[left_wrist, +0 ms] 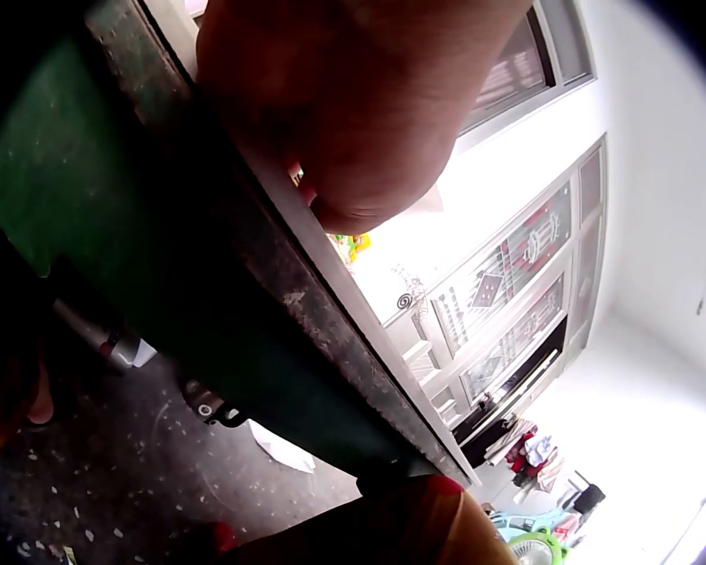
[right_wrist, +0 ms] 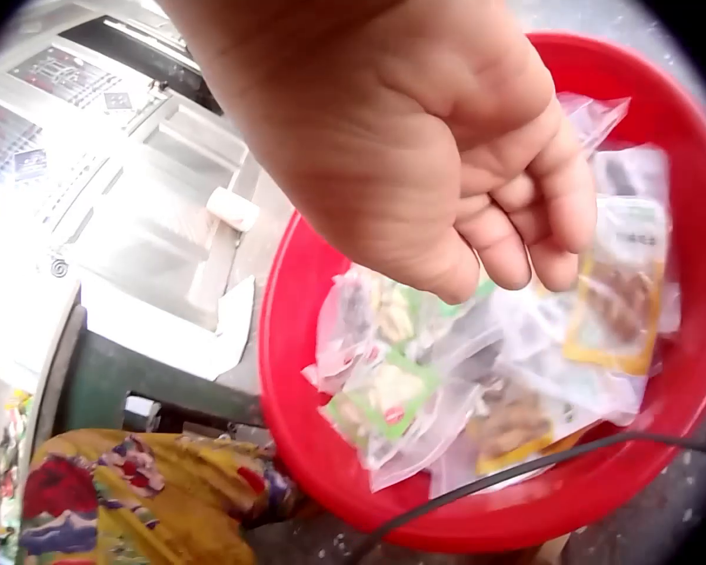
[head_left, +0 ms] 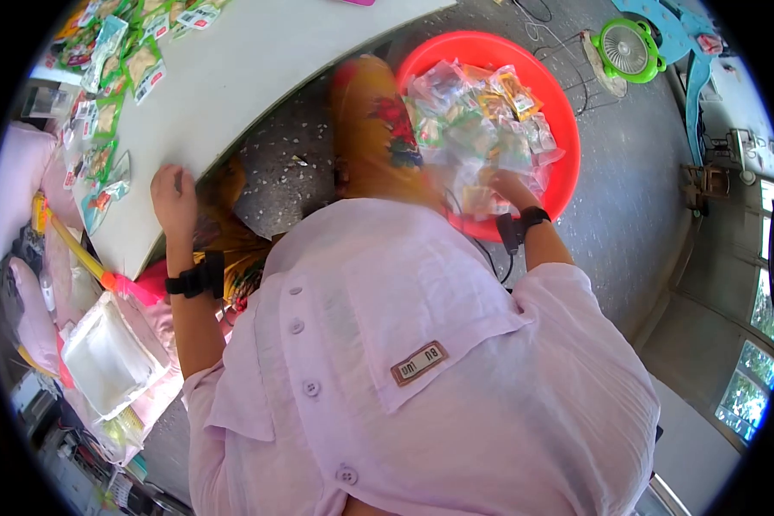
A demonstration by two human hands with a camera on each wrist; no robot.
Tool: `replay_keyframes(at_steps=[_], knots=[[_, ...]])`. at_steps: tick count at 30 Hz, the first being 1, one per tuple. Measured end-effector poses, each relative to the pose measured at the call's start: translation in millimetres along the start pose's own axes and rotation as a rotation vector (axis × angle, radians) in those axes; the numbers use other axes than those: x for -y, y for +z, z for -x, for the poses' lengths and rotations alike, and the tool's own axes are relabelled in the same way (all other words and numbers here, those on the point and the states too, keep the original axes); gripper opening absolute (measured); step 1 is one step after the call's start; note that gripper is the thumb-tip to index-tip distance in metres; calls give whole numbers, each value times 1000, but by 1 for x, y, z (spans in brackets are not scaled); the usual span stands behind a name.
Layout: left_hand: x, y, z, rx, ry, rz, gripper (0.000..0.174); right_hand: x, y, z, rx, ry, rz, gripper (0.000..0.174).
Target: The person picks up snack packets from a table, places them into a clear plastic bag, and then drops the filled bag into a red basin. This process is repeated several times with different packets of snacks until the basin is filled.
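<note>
My left hand (head_left: pixel 175 202) rests at the edge of the white table (head_left: pixel 232 77), its fingers loosely bent. Close up in the left wrist view, the same hand (left_wrist: pixel 353 106) lies over the table's edge with its fingertips mostly hidden. My right hand (head_left: pixel 512 189) reaches over a red plastic basin (head_left: pixel 568 129). Clear plastic food packets (head_left: pixel 464 116), several with yellow or green labels, fill the basin. In the right wrist view, the right hand's fingers (right_wrist: pixel 559 188) hang relaxed above the packets, with nothing seen between them.
Green packets (head_left: pixel 142 60) lie piled at the table's far left. Beside the table is a white tray (head_left: pixel 112 353). A green fan (head_left: pixel 625 50) stands on the floor past the basin. A dark cable (right_wrist: pixel 506 477) crosses the basin's near side.
</note>
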State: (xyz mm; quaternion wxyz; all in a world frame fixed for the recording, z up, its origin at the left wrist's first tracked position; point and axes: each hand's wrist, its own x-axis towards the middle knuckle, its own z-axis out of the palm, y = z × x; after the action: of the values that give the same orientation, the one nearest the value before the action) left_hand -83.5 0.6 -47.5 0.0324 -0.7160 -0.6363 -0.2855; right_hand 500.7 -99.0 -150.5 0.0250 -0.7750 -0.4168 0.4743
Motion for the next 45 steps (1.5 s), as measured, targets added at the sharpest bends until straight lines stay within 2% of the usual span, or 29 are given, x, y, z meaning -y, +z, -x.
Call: replay_keyframes(at_steps=[1,3,4,5,6,8,11,14,15,16,18,22,23,26,27,33,36,37,40,45], knots=[[2,-1,1,-2,-8,16,16,11,-1,-4,-18,17,-186,15],[-1,-7,3,-12,51,62,15,9,-17,-39,-10,-398,5,17],[-4,-9,6,-35,-18,146,14,40,-20,-41,-17,-445,-66,17],[-6,-12,7,-74,0,140,14,73,-23,-42,-21,-492,-136,17],[-8,-16,8,-111,3,141,15,122,-29,-6,-25,-346,-369,17],[-10,-23,13,-130,-72,182,17,181,-30,11,-74,-457,-467,15],[-11,-44,20,-219,-92,122,17,247,-19,14,-128,-732,-363,12],[4,-77,33,-309,-141,6,16,289,12,11,-230,-1107,-223,10],[12,-89,39,-341,-157,-41,16,299,21,17,-301,-1164,-132,12],[20,-104,47,-350,-225,-121,18,308,31,19,-273,-1181,-134,13],[50,-133,69,-379,-342,-329,19,323,48,24,-356,-1287,-80,12],[112,-190,125,-361,-501,-703,29,331,65,15,-365,-1278,-20,12],[122,-199,139,-272,-665,-742,36,329,68,8,-385,-1275,-1,12],[138,-212,171,-42,-1006,-562,37,325,72,-7,-412,-1276,57,13],[141,-217,174,56,-1055,-517,38,322,73,-11,-420,-1275,76,14],[161,-222,180,-30,-1108,-450,37,311,74,-24,-391,-1294,107,13],[167,-225,182,-198,-989,-711,37,313,75,-27,-348,-1278,46,14],[168,-224,184,-118,-1034,-717,35,312,74,-27,-327,-1267,26,14],[185,-224,192,114,-1196,-450,31,313,74,-32,-345,-1256,38,14],[183,-227,186,0,-1168,-459,23,314,75,-28,-363,-1251,89,16]])
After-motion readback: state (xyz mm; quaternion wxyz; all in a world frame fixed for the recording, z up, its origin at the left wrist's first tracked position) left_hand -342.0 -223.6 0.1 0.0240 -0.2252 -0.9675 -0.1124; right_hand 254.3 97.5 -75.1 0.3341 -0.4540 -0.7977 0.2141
